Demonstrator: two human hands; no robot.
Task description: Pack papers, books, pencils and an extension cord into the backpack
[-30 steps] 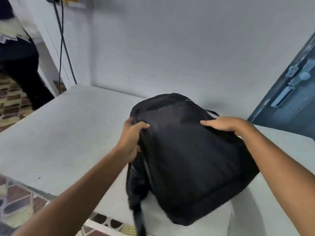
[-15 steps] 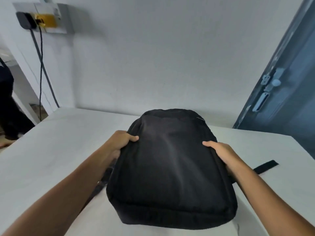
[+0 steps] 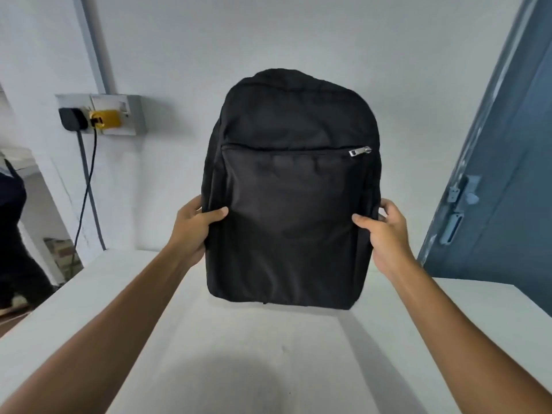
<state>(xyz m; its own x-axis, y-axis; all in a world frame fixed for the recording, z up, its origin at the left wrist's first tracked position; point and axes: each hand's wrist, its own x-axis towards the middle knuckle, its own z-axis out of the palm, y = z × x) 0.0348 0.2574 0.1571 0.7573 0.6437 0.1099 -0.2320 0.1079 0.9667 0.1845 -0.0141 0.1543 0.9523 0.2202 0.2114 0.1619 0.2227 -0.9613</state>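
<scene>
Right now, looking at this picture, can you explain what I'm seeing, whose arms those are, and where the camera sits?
There is no machine here. The camera is worn on a person's head and looks forward and down, so the two bare arms reaching in from below are the wearer's own. The left hand and right hand each grip one side of a black backpack, holding it upright with its bottom at a white table. Its front pocket zipper looks closed. Behind are a wall socket with plugs and a blue door. No papers, books, pencils or cord show.
</scene>
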